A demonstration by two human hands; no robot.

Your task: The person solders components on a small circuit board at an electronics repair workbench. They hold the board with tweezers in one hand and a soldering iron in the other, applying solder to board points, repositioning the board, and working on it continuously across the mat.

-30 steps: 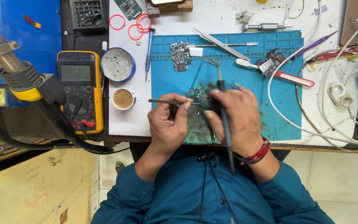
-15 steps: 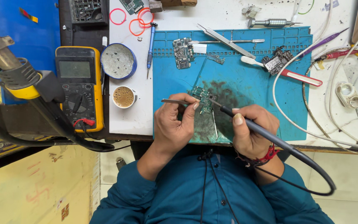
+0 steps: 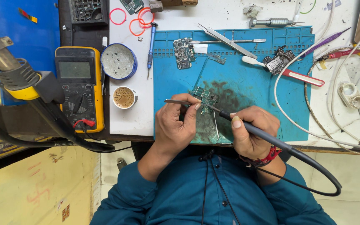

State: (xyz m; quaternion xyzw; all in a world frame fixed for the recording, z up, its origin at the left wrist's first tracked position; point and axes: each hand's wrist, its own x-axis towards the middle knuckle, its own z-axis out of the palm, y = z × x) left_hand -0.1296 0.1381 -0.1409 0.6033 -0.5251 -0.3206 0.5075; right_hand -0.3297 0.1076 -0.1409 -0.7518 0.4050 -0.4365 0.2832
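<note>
Sweeping from the nine o'clock side, a hot-air nozzle (image 3: 9,71) and a yellow multimeter (image 3: 80,87) crowd the bench's (image 3: 132,116) left part, with a round tin (image 3: 118,61) and a small cup of brown paste (image 3: 124,97) just beside the blue mat (image 3: 263,96). Next comes the left hand (image 3: 176,125), closed in a pinch on thin tweezers (image 3: 180,102) whose free end points toward nine o'clock. At its one o'clock lies the small green circuit board (image 3: 205,96), flat on the mat's stained patch; it looks light, stiff and fragile, best held by its bare edges, and likely to skate on the mat unless pinned. The right hand (image 3: 251,133), at the board's four o'clock, is wrapped shut around a dark soldering iron (image 3: 246,127), its tip reaching the board from the lower right and its cord (image 3: 326,183) looping off the bench's near edge toward five o'clock. Open mat lies at twelve to one o'clock of the board, before a second board (image 3: 183,53), long tweezers (image 3: 226,38) and a red-handled brush (image 3: 288,73). White cables (image 3: 296,121) hem the three o'clock side, and the near edge sits close under both wrists.
</note>
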